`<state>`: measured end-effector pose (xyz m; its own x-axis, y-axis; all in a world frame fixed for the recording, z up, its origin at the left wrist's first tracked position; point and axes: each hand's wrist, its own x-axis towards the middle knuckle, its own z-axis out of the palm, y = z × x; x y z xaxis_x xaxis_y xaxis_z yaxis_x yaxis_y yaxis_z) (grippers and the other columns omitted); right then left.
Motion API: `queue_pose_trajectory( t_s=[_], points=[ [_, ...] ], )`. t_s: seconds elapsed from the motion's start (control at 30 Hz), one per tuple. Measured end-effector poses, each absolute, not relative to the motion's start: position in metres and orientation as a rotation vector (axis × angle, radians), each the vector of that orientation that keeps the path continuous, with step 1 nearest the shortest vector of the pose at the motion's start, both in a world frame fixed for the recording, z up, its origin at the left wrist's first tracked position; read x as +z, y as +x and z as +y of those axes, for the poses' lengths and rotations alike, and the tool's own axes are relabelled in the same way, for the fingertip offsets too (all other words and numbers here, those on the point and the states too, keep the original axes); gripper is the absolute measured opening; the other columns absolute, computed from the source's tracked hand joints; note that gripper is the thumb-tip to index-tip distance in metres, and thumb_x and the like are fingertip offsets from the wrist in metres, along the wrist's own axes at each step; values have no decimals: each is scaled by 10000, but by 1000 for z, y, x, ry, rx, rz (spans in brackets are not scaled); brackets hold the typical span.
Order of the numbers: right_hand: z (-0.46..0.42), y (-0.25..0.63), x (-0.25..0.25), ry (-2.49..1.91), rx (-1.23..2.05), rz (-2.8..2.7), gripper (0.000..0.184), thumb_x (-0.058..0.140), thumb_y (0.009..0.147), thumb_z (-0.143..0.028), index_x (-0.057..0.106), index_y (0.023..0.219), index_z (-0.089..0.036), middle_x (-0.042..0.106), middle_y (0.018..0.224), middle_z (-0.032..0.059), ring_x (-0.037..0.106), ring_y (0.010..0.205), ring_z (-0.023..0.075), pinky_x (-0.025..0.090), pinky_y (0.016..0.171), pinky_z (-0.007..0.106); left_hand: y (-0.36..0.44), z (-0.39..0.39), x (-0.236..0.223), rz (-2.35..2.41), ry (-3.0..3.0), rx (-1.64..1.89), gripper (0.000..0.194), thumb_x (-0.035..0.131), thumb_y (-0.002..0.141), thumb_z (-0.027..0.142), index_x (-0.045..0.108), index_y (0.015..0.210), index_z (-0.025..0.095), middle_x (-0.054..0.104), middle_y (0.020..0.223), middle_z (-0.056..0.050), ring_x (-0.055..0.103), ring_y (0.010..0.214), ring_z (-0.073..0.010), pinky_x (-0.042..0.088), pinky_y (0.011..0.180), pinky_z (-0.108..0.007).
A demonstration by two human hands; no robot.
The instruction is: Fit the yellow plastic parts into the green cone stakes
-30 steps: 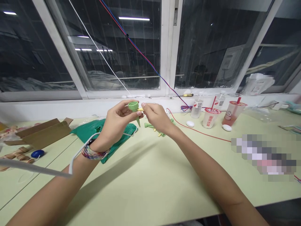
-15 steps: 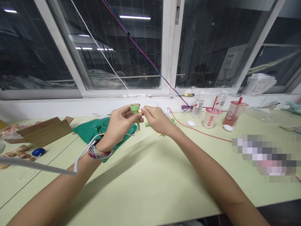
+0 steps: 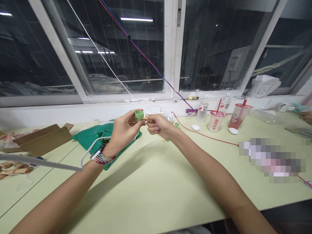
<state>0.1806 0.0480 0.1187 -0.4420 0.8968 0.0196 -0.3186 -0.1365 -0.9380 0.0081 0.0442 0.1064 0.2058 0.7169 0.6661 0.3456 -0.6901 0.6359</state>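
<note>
My left hand (image 3: 124, 130) is closed around a small green plastic cone piece (image 3: 139, 114) with a round cap, held above the table. My right hand (image 3: 158, 125) pinches a small yellow part (image 3: 144, 118) at the side of that green piece, fingers curled. Both hands meet just above a green plastic bag (image 3: 97, 136) lying on the pale green table (image 3: 151, 182). More small green and yellow pieces (image 3: 168, 139) lie on the table behind my right hand. A beaded bracelet sits on my left wrist.
An open cardboard box (image 3: 41, 138) lies at the left. Two sealed drink cups with straws (image 3: 215, 121) (image 3: 239, 115) and a clear bottle (image 3: 202, 112) stand at the right rear. A red wire (image 3: 207, 135) crosses the table. Another person's hand (image 3: 305, 116) shows at the far right.
Both hands have stayed together and dropped slightly. The green piece has turned so its spike is hidden behind my left hand. My right fingers have curled tighter on the yellow part.
</note>
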Motion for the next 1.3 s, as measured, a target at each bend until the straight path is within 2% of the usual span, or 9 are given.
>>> queue_pose_trajectory(
  t_s=[0.13,0.23,0.33,0.47,0.57,0.7,0.8,1.0,1.3],
  points=[
    [51,181,118,-746,1827,-1179,462,406,1103,-278,298,657,-228,197,513,-118,114,418,62,178,409,179,7,42,107,1055,2267,1504,402,734,877,318,731,1268,226,798,1074,-50,776,922,-248,605,864,-337],
    [53,178,114,-822,1624,-1274,456,423,1089,-294,342,646,-220,224,503,-112,175,397,53,197,414,183,7,39,114,1077,2281,1465,316,716,886,320,759,1184,224,803,1035,-52,779,905,-249,611,852,-337],
    [53,180,111,-950,1135,-1520,416,493,1062,-365,466,681,-202,410,533,-70,372,398,63,294,422,195,6,35,123,1090,2203,1321,234,709,885,347,777,1056,203,809,962,-59,788,904,-262,622,802,-328],
    [51,193,117,-915,744,-1733,184,561,1003,-343,604,884,-209,664,818,-27,579,523,83,449,498,204,7,33,131,1125,2147,1212,284,724,846,334,775,1080,183,802,892,-59,791,860,-262,616,741,-314],
    [49,203,124,-846,693,-1784,153,612,967,-355,654,940,-211,681,886,-22,598,574,89,484,535,217,7,32,131,1120,2135,1211,312,759,807,343,767,1068,172,786,854,-61,773,799,-250,602,690,-311],
    [47,211,129,-765,626,-1896,262,748,893,-413,723,1065,-217,691,895,-17,609,639,106,494,592,239,8,29,129,1129,2153,1167,244,776,785,383,749,896,168,741,750,-52,729,721,-229,548,603,-287],
    [46,214,130,-732,497,-2002,228,801,855,-366,786,1018,-208,696,906,6,610,701,120,497,653,261,11,27,128,1160,2161,1113,200,770,754,353,726,801,164,704,694,-38,682,666,-204,484,552,-267],
    [45,217,131,-680,386,-2113,112,755,909,-289,792,945,-189,705,970,32,632,798,145,511,749,298,13,30,124,1152,2117,1008,166,751,726,283,736,821,148,697,725,-23,615,650,-167,434,564,-266],
    [43,215,131,-726,422,-2128,115,719,922,-284,762,914,-178,694,967,29,632,786,140,519,742,299,13,33,120,1190,2127,1005,97,734,732,245,696,775,167,580,637,28,496,581,-125,355,523,-258]
  ],
)
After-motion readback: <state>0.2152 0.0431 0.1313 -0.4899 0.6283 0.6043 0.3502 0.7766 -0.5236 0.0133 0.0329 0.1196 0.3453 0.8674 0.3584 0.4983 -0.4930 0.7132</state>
